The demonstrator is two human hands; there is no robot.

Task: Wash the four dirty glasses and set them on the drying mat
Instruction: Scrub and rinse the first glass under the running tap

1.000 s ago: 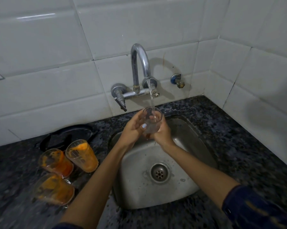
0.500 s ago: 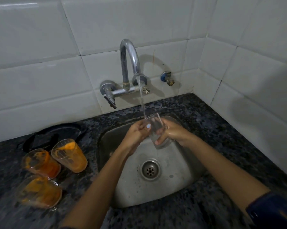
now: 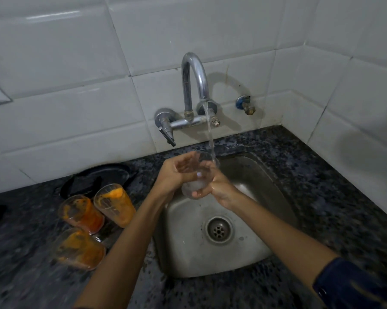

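Meanwhile, a clear glass [image 3: 196, 179] is held tilted over the sink [image 3: 210, 259], under water running from the tap [image 3: 193, 85]. It is gripped by the left hand [image 3: 177, 172] and cupped from below by the right hand [image 3: 219, 186]. Three orange-stained glasses [image 3: 92, 221] are grouped on the counter [image 3: 322, 186], left of the sink.

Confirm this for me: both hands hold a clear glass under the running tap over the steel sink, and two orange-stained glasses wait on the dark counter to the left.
One detail is wrong: the head view shows three orange-stained glasses on the dark speckled counter, not two. The rest holds: the left hand and right hand hold the clear glass under the running chrome tap over the steel sink.
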